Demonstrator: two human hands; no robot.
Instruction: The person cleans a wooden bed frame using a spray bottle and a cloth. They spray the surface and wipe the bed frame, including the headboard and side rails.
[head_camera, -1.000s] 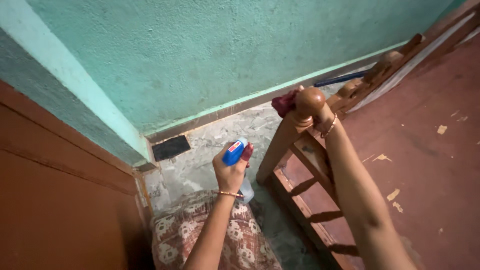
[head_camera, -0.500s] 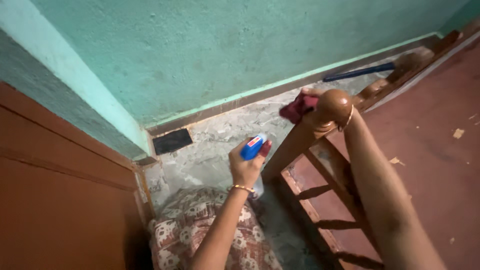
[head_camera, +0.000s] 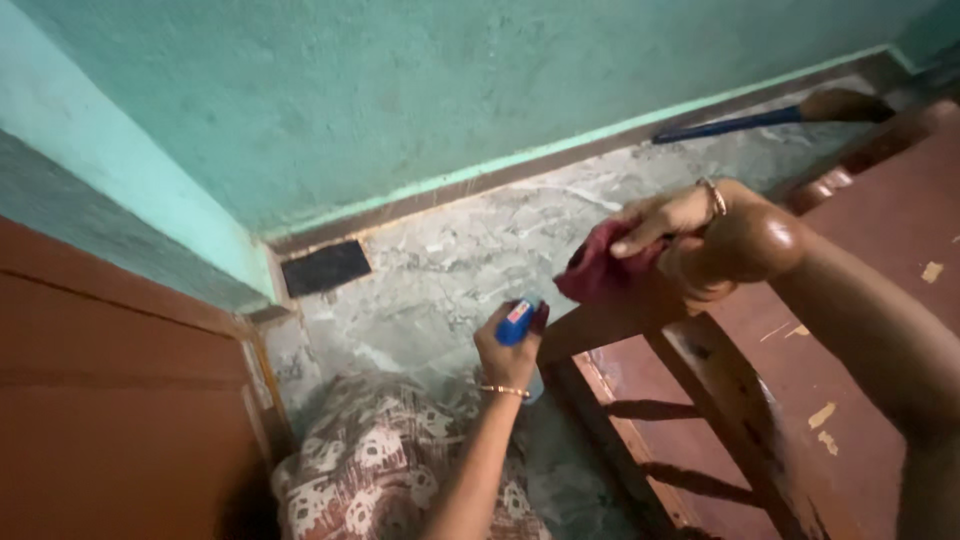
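My left hand (head_camera: 508, 352) grips a spray bottle with a blue head (head_camera: 518, 322), held low over the grey marble floor beside a wooden bedpost. My right hand (head_camera: 668, 222) reaches over the round knob (head_camera: 748, 243) of that brown post and presses a dark red cloth (head_camera: 597, 268) against the post's outer side. A ring shows on one finger. My right forearm crosses the frame from the lower right and hides part of the bed rail.
A brown wooden bed frame (head_camera: 720, 400) with slats fills the right side. A teal wall (head_camera: 420, 90) runs behind, a brown door (head_camera: 110, 400) stands at left, a blue-handled broom (head_camera: 740, 124) lies by the skirting, and patterned fabric (head_camera: 380, 470) covers my lap.
The view has drawn closer to the post's knob. My right hand has come further over the knob with the cloth. My left hand with the bottle has stayed low beside the post.
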